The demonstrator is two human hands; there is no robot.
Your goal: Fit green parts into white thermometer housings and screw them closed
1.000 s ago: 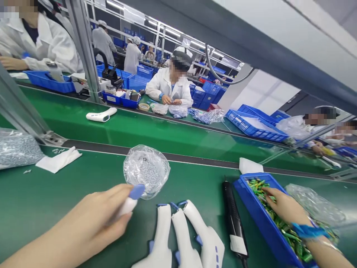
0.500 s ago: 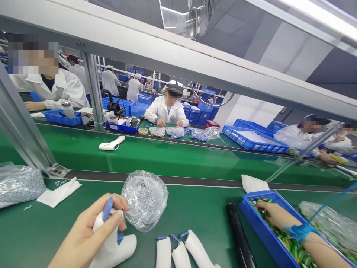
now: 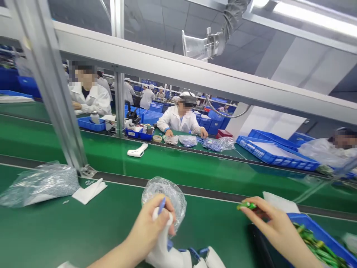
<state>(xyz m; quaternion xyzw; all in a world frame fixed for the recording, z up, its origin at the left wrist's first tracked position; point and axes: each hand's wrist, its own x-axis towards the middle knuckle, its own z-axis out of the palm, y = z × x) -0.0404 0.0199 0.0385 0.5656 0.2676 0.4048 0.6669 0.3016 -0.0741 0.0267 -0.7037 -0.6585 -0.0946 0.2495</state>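
Here your left hand (image 3: 156, 219) wraps the casing (image 3: 158, 248) at six o'clock in your view, apparently to steady it, while your right hand (image 3: 275, 223) pinches the green part (image 3: 247, 205) at the casing's two o'clock by one end, likely leaving the other clear.

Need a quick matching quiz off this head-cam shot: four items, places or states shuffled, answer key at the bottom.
1. Left hand
2. Right hand
3. Blue bin at the right
4. Clear bag at the far left

A. Holds many green pieces
B. Lies beside a folded white sheet
C. Pinches a small green part
D. Grips a white-and-blue handset

Pairs: 1-D, 2-C, 3-A, 4-B
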